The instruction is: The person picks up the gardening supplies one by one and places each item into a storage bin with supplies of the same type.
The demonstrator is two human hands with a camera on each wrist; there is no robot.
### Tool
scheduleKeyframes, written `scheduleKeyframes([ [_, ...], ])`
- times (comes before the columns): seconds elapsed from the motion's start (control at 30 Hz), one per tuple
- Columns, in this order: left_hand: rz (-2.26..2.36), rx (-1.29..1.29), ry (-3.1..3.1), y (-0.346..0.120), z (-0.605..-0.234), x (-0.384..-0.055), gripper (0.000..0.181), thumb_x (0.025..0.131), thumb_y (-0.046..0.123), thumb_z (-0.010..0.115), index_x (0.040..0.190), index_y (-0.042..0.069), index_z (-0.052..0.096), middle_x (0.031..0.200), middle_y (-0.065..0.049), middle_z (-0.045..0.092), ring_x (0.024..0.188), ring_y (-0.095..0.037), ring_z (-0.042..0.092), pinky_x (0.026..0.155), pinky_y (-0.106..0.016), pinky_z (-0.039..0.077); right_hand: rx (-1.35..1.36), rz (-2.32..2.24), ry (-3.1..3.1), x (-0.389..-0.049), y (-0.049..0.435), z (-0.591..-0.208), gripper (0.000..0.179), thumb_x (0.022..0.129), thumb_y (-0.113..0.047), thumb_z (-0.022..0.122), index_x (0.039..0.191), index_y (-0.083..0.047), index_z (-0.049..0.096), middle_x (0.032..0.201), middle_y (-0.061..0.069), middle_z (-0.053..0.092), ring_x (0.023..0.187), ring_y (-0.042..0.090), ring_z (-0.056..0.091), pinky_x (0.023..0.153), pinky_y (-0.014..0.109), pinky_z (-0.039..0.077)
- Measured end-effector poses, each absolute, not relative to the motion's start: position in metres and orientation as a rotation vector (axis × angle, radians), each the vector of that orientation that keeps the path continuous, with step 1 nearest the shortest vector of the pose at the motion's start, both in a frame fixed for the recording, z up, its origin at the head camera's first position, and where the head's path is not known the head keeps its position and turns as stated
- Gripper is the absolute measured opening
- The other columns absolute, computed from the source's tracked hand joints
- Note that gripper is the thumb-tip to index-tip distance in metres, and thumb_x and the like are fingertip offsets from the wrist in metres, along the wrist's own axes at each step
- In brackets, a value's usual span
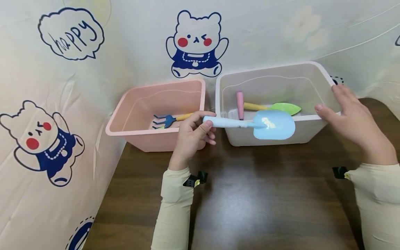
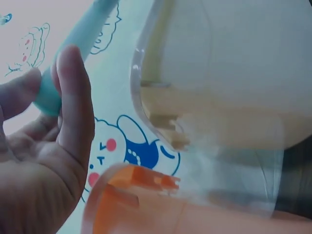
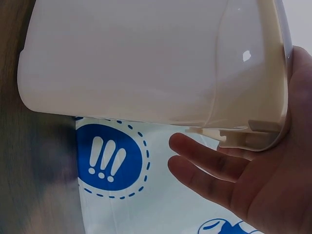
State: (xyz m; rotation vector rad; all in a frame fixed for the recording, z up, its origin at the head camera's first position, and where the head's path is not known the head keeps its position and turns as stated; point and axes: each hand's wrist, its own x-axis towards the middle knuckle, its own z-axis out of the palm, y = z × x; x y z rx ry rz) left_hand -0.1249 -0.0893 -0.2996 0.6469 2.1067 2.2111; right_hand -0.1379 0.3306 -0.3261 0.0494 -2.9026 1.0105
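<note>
My left hand (image 1: 196, 133) pinches the handle end of a light blue toy shovel (image 1: 274, 125). The shovel is level, its blade in front of the white bin's near wall and rim. In the left wrist view, thumb and fingers close round the pale blue handle (image 2: 83, 39). My right hand (image 1: 359, 118) rests on the right rim of the white bin (image 1: 262, 137), thumb over the near corner. The right wrist view shows its fingers (image 3: 209, 170) extended along the bin's outside. Inside the white bin lie a green trowel (image 1: 285, 108) with a yellow handle and a pink handle (image 1: 240, 104).
A pink bin (image 1: 156, 140) stands left of the white one, holding a blue hand rake (image 1: 168, 121) with a yellow handle. Both bins sit on a dark wooden table (image 1: 250, 194). A printed cloth (image 1: 265, 34) with cartoon bears hangs behind and to the left.
</note>
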Motion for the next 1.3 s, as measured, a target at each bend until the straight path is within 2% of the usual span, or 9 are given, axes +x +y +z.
scheduleKeyframes([
  [0.2, 2.365, 0.56, 2.131, -0.084, -0.299, -0.126, 0.032, 0.102, 0.006, 0.058, 0.126, -0.014, 0.056, 0.089, -0.028, 0.057, 0.066, -0.018, 0.064, 0.058, -0.034, 0.059, 0.081, 1.039, -2.899, -0.14, 0.329, -0.327, 0.083, 0.103, -0.046, 0.049, 0.163, -0.012, 0.002, 0.168, 0.009, -0.008, 0.15, 0.043, -0.006, 0.109, 0.074, 0.003],
  [0.33, 2.433, 0.473, 2.121, -0.081, -0.3, -0.128, 0.031, 0.103, 0.008, 0.056, 0.127, -0.011, 0.055, 0.092, -0.029, 0.057, 0.066, -0.017, 0.065, 0.059, -0.032, 0.059, 0.11, 1.075, -2.9, -0.141, 0.329, -0.328, 0.083, 0.103, -0.045, 0.05, 0.163, -0.014, 0.002, 0.168, 0.009, -0.008, 0.15, 0.044, -0.007, 0.107, 0.076, 0.002],
  [0.53, 2.481, 0.438, 2.042, -0.072, -0.297, -0.136, 0.029, 0.104, 0.008, 0.055, 0.126, -0.009, 0.056, 0.087, -0.019, 0.059, 0.065, -0.015, 0.062, 0.06, -0.031, 0.059, 0.115, 1.091, -2.906, -0.139, 0.328, -0.328, 0.083, 0.103, -0.046, 0.05, 0.163, -0.014, 0.001, 0.168, 0.01, -0.008, 0.15, 0.044, -0.007, 0.106, 0.077, 0.002],
  [0.63, 2.442, 0.406, 2.08, -0.066, -0.291, -0.142, 0.03, 0.104, 0.009, 0.056, 0.127, -0.01, 0.056, 0.086, -0.016, 0.061, 0.06, -0.014, 0.058, 0.057, -0.029, 0.058, 0.107, 1.099, -2.909, -0.137, 0.329, -0.328, 0.083, 0.103, -0.046, 0.049, 0.163, -0.014, 0.001, 0.168, 0.009, -0.008, 0.15, 0.045, -0.007, 0.106, 0.077, 0.002],
  [0.73, 2.354, 0.322, 2.129, -0.058, -0.283, -0.148, 0.027, 0.103, 0.01, 0.057, 0.126, -0.004, 0.06, 0.086, -0.015, 0.063, 0.055, -0.013, 0.053, 0.053, -0.028, 0.056, 0.096, 1.092, -2.911, -0.136, 0.329, -0.328, 0.083, 0.104, -0.047, 0.049, 0.163, -0.015, 0.0, 0.168, 0.009, -0.009, 0.15, 0.046, -0.007, 0.106, 0.078, 0.003],
  [0.9, 2.225, 0.219, 2.152, -0.045, -0.276, -0.159, 0.023, 0.103, 0.013, 0.059, 0.124, 0.006, 0.064, 0.092, -0.019, 0.065, 0.054, -0.013, 0.047, 0.05, -0.025, 0.053, 0.08, 1.096, -2.911, -0.134, 0.331, -0.329, 0.084, 0.103, -0.047, 0.049, 0.163, -0.015, 0.0, 0.168, 0.009, -0.009, 0.149, 0.047, -0.007, 0.104, 0.079, 0.003],
  [0.97, 2.205, 0.214, 2.146, -0.041, -0.273, -0.165, 0.023, 0.103, 0.014, 0.059, 0.123, 0.006, 0.065, 0.094, -0.021, 0.065, 0.053, -0.013, 0.046, 0.049, -0.024, 0.052, 0.082, 1.099, -2.907, -0.134, 0.332, -0.33, 0.083, 0.103, -0.048, 0.049, 0.163, -0.016, 0.0, 0.168, 0.009, -0.009, 0.149, 0.047, -0.007, 0.104, 0.079, 0.003],
  [1.17, 2.151, 0.217, 2.115, -0.029, -0.259, -0.184, 0.024, 0.103, 0.014, 0.057, 0.122, 0.001, 0.065, 0.09, -0.017, 0.07, 0.049, -0.013, 0.045, 0.045, -0.024, 0.051, 0.088, 1.096, -2.896, -0.134, 0.333, -0.328, 0.084, 0.103, -0.047, 0.049, 0.163, -0.015, 0.001, 0.168, 0.011, -0.007, 0.149, 0.047, -0.006, 0.104, 0.079, 0.004],
  [1.3, 2.084, 0.237, 2.079, -0.024, -0.247, -0.198, 0.025, 0.105, 0.016, 0.055, 0.123, 0.003, 0.065, 0.093, -0.017, 0.071, 0.051, -0.014, 0.045, 0.048, -0.024, 0.051, 0.096, 1.086, -2.893, -0.136, 0.335, -0.326, 0.084, 0.103, -0.047, 0.049, 0.163, -0.014, 0.001, 0.168, 0.011, -0.007, 0.149, 0.046, -0.006, 0.104, 0.079, 0.005],
])
